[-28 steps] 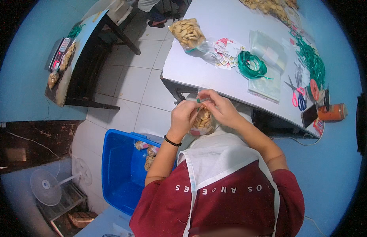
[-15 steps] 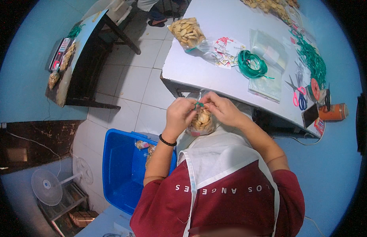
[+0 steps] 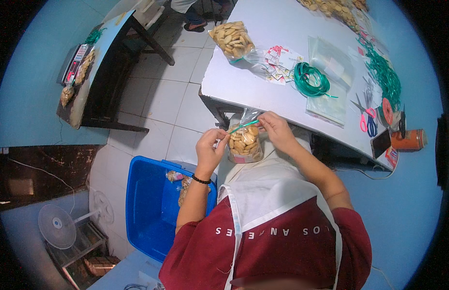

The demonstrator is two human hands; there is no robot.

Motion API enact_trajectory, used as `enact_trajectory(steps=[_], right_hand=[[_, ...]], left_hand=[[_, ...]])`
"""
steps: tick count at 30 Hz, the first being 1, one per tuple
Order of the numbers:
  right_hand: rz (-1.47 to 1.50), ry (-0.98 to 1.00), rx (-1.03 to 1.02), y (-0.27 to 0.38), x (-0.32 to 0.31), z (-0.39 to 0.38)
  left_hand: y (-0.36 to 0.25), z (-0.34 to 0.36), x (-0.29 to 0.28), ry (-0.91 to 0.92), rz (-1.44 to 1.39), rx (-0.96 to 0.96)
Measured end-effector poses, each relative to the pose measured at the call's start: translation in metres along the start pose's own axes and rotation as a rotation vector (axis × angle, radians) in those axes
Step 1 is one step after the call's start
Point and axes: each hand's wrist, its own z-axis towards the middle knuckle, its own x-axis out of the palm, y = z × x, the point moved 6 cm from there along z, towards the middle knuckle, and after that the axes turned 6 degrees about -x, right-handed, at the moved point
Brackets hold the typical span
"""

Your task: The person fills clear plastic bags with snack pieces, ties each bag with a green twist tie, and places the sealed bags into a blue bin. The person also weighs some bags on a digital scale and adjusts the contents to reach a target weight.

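Note:
A clear plastic bag of round, flat golden biscuits [image 3: 245, 145] rests upright on my lap. Across its gathered neck runs a green ribbon [image 3: 244, 126], stretched between my two hands. My left hand [image 3: 212, 147] pinches one end of the ribbon, lower and to the left of the neck. At the other end, by the table edge, my right hand [image 3: 276, 129] pinches the ribbon with thumb and finger. Whether the ribbon is knotted at the neck is too small to tell.
A blue bin [image 3: 149, 208] with filled packets stands at my left. The white table [image 3: 282, 24] holds a filled bag [image 3: 232, 40], a green ribbon coil [image 3: 311, 79], plastic bags [image 3: 331, 92], scissors [image 3: 364, 116] and an orange can [image 3: 407, 139]. Another person's foot [image 3: 195, 26] shows beyond.
My hands have drawn apart from close together at the bag's neck, pulling the green ribbon out taut. More of the bag's front now shows.

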Motion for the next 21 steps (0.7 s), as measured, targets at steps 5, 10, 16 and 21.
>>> enact_trajectory(steps=[5, 10, 16, 21], right_hand=[[-0.127, 0.047, -0.109, 0.009, 0.008, -0.006], [0.190, 0.109, -0.035, 0.015, -0.007, 0.006], [0.201, -0.279, 0.097, -0.031, -0.074, 0.032], [0.118, -0.230, 0.056, -0.049, -0.075, 0.031]], left_hand=[[0.017, 0.008, 0.008, 0.055, -0.234, -0.130], [-0.036, 0.027, 0.027, 0.142, -0.132, 0.086], [-0.093, 0.083, 0.018, 0.227, 0.020, 0.199], [-0.091, 0.167, 0.050, 0.347, 0.428, 0.081]])
